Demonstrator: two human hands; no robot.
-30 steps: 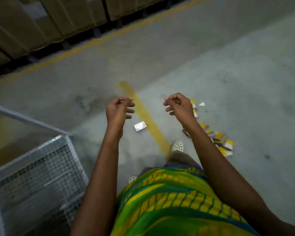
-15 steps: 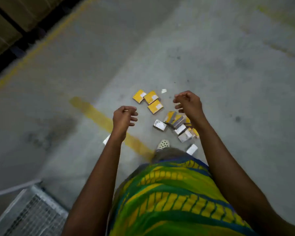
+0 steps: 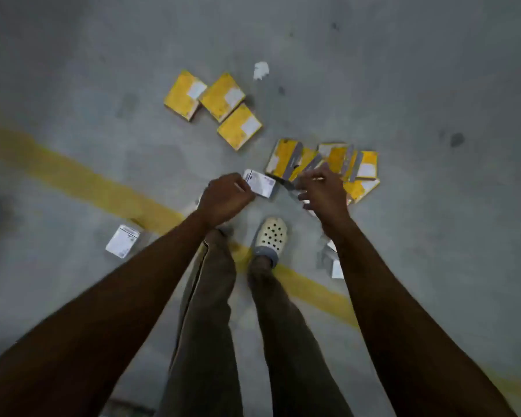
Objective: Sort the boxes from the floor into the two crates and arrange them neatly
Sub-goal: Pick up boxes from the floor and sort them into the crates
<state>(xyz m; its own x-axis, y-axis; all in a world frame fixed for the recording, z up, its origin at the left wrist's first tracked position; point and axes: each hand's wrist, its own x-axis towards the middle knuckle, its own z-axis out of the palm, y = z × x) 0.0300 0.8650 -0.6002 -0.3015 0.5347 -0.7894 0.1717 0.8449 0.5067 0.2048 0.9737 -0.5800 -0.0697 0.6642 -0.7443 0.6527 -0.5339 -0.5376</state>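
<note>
Head view: left hand [image 3: 226, 197] and right hand [image 3: 324, 192] have dropped toward boxes [image 3: 285, 158].

Both arms are pointing forward and down, the left hand [image 3: 224, 197] curling its fingers loosely inward, the right hand [image 3: 322, 192] just beside it spreading relaxed fingers.

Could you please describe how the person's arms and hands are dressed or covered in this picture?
The left forearm and right forearm are bare up to the frame's edge, with no sleeves in view. The left hand and right hand wear no gloves. The picture is too blurred to tell about rings or wristbands.
</note>
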